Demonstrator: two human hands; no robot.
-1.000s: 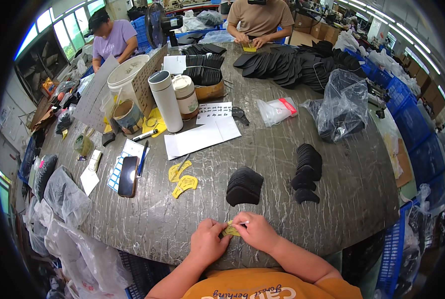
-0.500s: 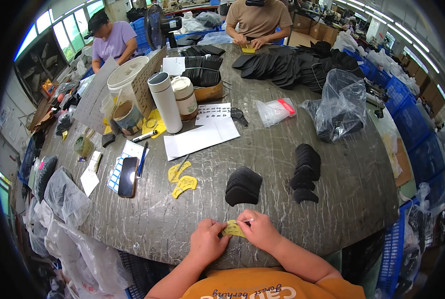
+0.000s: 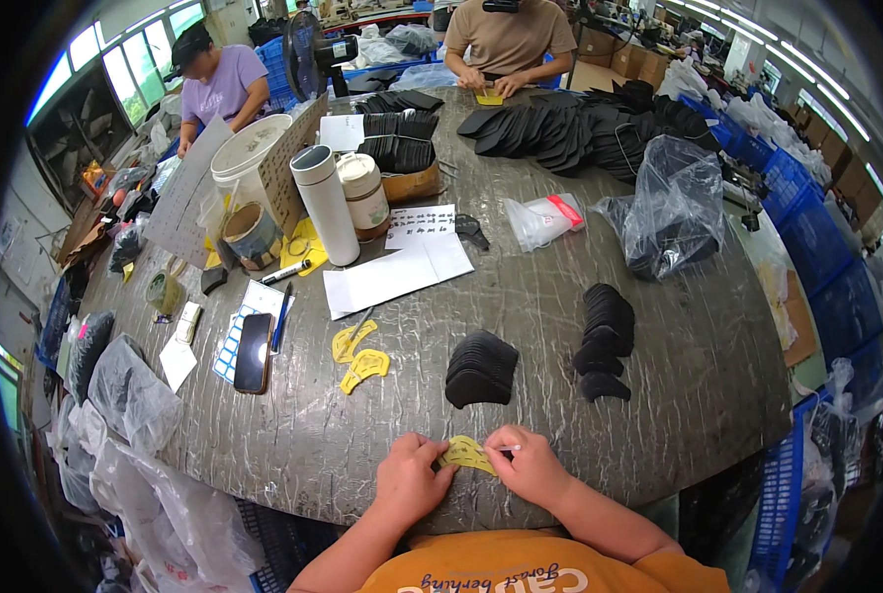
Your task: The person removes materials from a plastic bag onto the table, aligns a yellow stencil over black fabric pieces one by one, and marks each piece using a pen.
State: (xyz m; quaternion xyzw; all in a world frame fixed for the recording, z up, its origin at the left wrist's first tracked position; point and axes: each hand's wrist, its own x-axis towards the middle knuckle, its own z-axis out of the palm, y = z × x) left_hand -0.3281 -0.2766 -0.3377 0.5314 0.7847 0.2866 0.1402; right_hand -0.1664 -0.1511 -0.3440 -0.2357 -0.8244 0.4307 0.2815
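Note:
Near the table's front edge, my left hand (image 3: 412, 478) is closed on the left end of a curved yellow template (image 3: 469, 455) with dark markings and slots. My right hand (image 3: 534, 466) is at the template's right end, its fingers pinched around a thin, pale, pen-like tool (image 3: 507, 449). Whether anything lies under the template is hidden. Beyond my hands stands a fanned stack of black curved pieces (image 3: 481, 370). A second black stack (image 3: 608, 341) spreads out to its right. Two more yellow templates (image 3: 366, 368) lie to the left, a slim metal tool on the upper one.
On the left are a phone (image 3: 254, 353), a blue pen (image 3: 282, 318), white paper (image 3: 399, 278), a white flask (image 3: 327, 206) and a lidded jar (image 3: 365, 196). A clear plastic bag (image 3: 674, 208) sits at the right. Two co-workers sit across the table, by a large black pile (image 3: 560, 128).
My right hand has moved slightly right along the template with the pen-like tool, uncovering more of the yellow. My left hand stays in place.

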